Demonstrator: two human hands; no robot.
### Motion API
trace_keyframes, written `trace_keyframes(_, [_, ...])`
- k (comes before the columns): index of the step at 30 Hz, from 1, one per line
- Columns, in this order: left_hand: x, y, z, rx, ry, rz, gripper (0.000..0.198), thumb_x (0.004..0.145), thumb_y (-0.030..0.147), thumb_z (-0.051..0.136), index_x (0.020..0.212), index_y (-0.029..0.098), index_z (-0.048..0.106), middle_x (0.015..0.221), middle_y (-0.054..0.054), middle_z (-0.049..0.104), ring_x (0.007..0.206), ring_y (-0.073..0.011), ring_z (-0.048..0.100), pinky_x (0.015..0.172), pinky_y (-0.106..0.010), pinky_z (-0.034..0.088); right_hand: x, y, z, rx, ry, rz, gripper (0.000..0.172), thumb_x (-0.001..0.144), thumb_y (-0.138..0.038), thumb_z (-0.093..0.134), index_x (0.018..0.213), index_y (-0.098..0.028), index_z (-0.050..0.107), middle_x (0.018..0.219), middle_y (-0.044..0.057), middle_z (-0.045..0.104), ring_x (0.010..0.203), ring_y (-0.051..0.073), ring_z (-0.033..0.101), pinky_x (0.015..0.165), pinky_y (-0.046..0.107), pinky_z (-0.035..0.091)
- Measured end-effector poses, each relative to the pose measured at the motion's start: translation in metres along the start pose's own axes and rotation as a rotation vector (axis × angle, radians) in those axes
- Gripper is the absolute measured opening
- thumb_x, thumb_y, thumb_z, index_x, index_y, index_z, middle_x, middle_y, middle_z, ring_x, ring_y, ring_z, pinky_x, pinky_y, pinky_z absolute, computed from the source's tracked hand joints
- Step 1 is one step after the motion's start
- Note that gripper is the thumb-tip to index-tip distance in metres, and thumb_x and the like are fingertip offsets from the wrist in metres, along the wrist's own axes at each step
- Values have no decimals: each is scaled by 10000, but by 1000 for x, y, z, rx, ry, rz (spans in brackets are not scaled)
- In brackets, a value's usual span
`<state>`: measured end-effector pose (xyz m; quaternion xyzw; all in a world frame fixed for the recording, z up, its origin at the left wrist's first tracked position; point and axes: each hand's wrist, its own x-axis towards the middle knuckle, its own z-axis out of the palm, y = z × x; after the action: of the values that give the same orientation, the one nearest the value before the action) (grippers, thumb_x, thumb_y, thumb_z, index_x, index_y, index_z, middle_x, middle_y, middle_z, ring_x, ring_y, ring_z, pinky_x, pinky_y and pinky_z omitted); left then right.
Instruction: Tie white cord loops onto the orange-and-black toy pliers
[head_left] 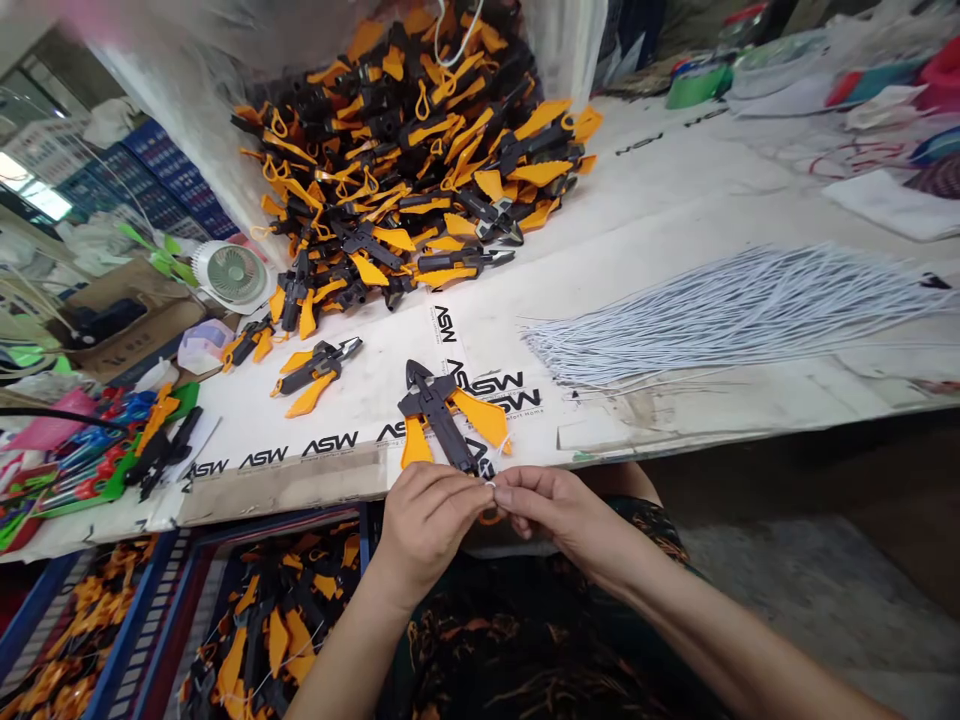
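1. Bends the fingers of the left hand (431,515) closed together over the tail end of a black and orange toy (442,420), pinching a bit of white string (490,485); cannot tell whether gripping the toy as well, with the thumb hidden.
2. Pinches the same string between thumb and fingertips of the right hand (551,505), nearly closed and meeting the left.
3. Rests the toy at the front edge of the table (637,230), nose toward the back edge, orange wings spread.
4. Includes a second toy (307,375) to its left, lying loose.
5. Heaps many more toys (367,245) toward the back edge, spilling from a clear bag (161,130).
6. Spreads a bundle of white cords (735,310) along the right part, near the front edge.
7. Places a small fan (234,275) toward the left edge.
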<state>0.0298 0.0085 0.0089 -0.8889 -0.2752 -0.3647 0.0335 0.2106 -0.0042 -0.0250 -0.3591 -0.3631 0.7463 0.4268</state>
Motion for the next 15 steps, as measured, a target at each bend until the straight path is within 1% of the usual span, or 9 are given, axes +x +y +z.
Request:
trace_keyframes(2, [0, 6, 4, -69, 70, -152, 80, 858, 143, 706, 918, 195, 691, 820, -10, 765, 769, -146, 666, 731, -280, 494, -2, -1, 2, -17, -8, -49, 430, 726, -567, 792, 774, -162, 658, 657, -23, 532, 574, 101, 418, 555, 231, 350])
trace_keyframes(3, [0, 10, 6, -124, 90, -282, 30, 855, 174, 713, 861, 195, 692, 779, -9, 750, 736, -143, 657, 710, -275, 488, -3, -1, 3, -51, 2, -96, 419, 765, -572, 756, 788, -168, 650, 662, -22, 526, 586, 108, 428, 563, 233, 358])
trace_keyframes(4, [0, 14, 7, -212, 95, -447, 62, 857, 221, 712, 808, 191, 687, 737, -10, 730, 697, -141, 642, 678, -270, 480, -5, -1, 4, -110, 27, -159, 396, 808, -566, 716, 802, -177, 641, 671, -19, 526, 602, 119, 444, 576, 238, 372])
trace_keyframes(5, [0, 18, 9, -340, 83, -638, 135, 857, 284, 708, 768, 187, 677, 703, -14, 707, 659, -139, 623, 643, -265, 472, -6, -1, 4, -196, 58, -239, 360, 856, -542, 673, 812, -186, 633, 689, -10, 538, 628, 133, 472, 600, 248, 394])
trace_keyframes(7, [2, 23, 11, -708, 9, -1012, 286, 823, 431, 716, 717, 175, 646, 648, -17, 661, 588, -128, 572, 576, -248, 442, -9, -3, 4, -415, 102, -432, 266, 940, -444, 589, 834, -203, 626, 754, 18, 592, 712, 167, 541, 681, 276, 439])
trace_keyframes(9, [3, 25, 11, -1078, -57, -1253, 402, 740, 537, 758, 695, 164, 615, 600, -6, 619, 537, -104, 512, 540, -225, 401, -12, -5, 3, -605, 98, -599, 193, 984, -333, 527, 873, -217, 633, 845, 46, 646, 802, 191, 593, 760, 300, 460])
trace_keyframes(10, [4, 25, 10, -1196, -70, -1310, 443, 695, 567, 781, 683, 160, 604, 581, 0, 601, 524, -93, 487, 534, -217, 381, -13, -8, 2, -672, 79, -646, 181, 994, -295, 505, 894, -223, 638, 877, 53, 661, 829, 197, 608, 780, 307, 465])
trace_keyframes(12, [6, 24, 7, -1234, -73, -1329, 477, 645, 585, 809, 672, 157, 600, 573, 3, 590, 530, -89, 474, 544, -215, 367, -14, -14, 0, -762, 32, -657, 186, 1002, -259, 480, 918, -231, 644, 897, 57, 674, 839, 199, 625, 774, 310, 474])
trace_keyframes(15, [8, 21, -3, -978, -139, -1244, 436, 640, 546, 825, 669, 155, 634, 615, -9, 618, 585, -110, 505, 586, -231, 380, -15, -23, -4, -864, -54, -616, 191, 998, -248, 484, 904, -231, 649, 874, 46, 678, 798, 189, 633, 725, 293, 475])
